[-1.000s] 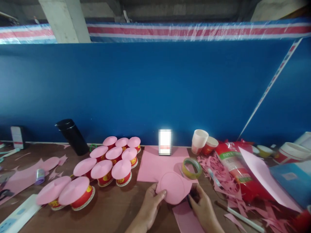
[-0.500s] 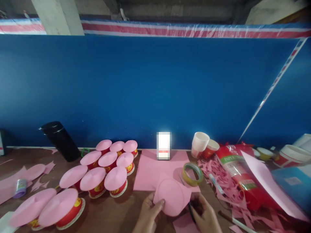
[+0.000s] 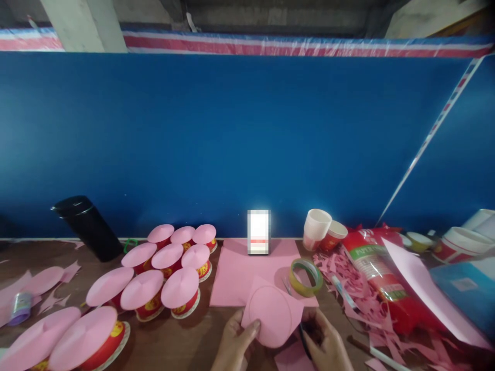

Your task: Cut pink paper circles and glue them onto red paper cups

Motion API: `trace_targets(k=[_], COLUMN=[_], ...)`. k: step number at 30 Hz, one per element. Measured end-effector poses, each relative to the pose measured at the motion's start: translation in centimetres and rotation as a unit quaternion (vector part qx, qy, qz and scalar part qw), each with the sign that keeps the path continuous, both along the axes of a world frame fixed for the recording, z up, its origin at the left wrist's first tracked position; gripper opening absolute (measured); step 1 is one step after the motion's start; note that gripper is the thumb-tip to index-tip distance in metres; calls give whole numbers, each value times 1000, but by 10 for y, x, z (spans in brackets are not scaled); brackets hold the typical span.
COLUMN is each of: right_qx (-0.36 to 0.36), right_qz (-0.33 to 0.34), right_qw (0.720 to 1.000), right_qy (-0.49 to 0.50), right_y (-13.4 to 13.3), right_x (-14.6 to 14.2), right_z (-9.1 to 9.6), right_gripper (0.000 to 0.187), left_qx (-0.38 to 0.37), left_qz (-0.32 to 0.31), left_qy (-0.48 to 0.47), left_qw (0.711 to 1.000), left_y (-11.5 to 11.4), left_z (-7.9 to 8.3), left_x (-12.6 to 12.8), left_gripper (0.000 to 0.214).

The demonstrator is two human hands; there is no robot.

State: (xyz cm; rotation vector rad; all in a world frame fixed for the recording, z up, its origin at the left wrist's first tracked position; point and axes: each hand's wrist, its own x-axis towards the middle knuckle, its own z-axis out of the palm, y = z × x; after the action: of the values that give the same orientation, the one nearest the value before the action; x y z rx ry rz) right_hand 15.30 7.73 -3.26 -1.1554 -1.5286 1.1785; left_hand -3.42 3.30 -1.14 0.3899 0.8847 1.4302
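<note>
My left hand (image 3: 240, 337) pinches a piece of pink paper (image 3: 270, 315) at its left edge, thumb on top. A circle is drawn on the paper, and its lower edge is cut round while corners still stick out above. My right hand (image 3: 324, 337), at the paper's right edge, is closed around the black handle of a pair of scissors (image 3: 305, 341); the blades are mostly hidden by the paper. Below lies another pink paper piece (image 3: 293, 358). Behind the held paper are a larger pink sheet (image 3: 240, 273) and a roll of tape (image 3: 296, 288).
On the left stand several red cups topped with pink paper cones (image 3: 142, 289), a black bottle (image 3: 91, 226) and a glue container (image 3: 20, 308). To the right are paper cups (image 3: 317, 226), pink scraps (image 3: 377, 309) and a red plastic package (image 3: 381, 278). A lit phone (image 3: 259, 232) leans against the blue partition.
The view has shifted slightly, so the cups on the left sit a little further left. Both hands keep their hold, and the paper is nearly unmoved.
</note>
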Motion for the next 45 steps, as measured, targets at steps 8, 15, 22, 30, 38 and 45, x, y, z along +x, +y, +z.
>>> trace_targets(k=[8,15,22,30,38,45], right_qx=[31,62,95,122,125,122], right_qz=[-2,-19,-33,-47,-43,-36], right_qw=[999,998,994,991,991,992], right_qy=[9,-26,-42,-31,-11,7], right_y=[-2,-5,-5,0,5,8], right_x=[-2,-3,-2,-3,-2,0], right_z=[9,17,16,4,-2,-5], right_gripper=[8,9,9,5,6,13], left_qx=[22,60,80,106,138,132], left_qz=[0,-29,-41,-15,-32,-45], left_qy=[9,41,47,36,50,69], left_qw=[1000,997,995,994,989,988], left_y=[-5,-9,-13,-8,-7,-9], left_z=[19,23,23,10,8,10], left_x=[2,2,2,-2,1,3], left_gripper=[56,42,46,49,37,37])
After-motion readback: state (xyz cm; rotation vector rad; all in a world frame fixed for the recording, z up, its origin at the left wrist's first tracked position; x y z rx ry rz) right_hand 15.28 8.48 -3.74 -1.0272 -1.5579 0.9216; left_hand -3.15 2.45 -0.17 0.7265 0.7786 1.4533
